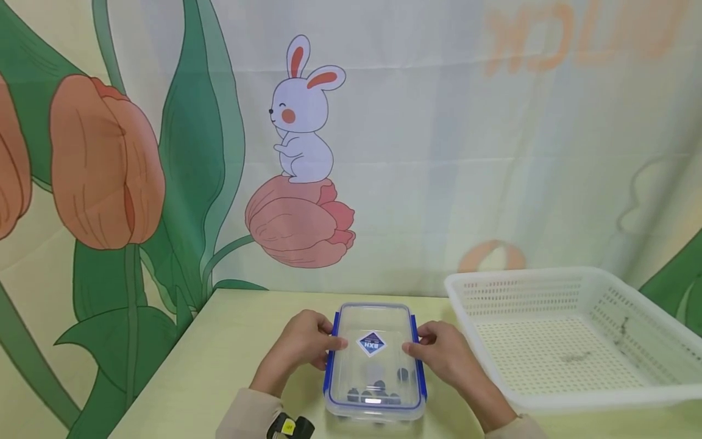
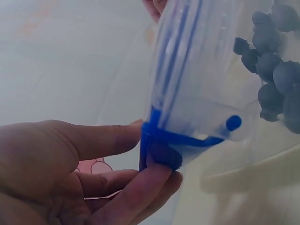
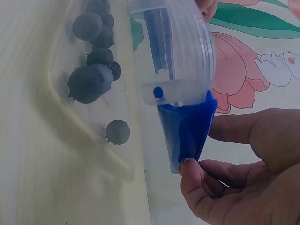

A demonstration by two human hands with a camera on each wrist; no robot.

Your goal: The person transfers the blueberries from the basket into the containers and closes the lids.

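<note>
A clear lidded container (image 1: 375, 360) with dark blueberries (image 1: 378, 390) inside sits on the pale green table (image 1: 219, 353), just left of a white perforated basket (image 1: 576, 335). The left hand (image 1: 304, 341) pinches the blue side clasp (image 2: 157, 145) between thumb and curled fingers — the right hand (image 1: 441, 353) likewise grips the opposite blue clasp (image 3: 187, 131), one hand on each long side.
</note>
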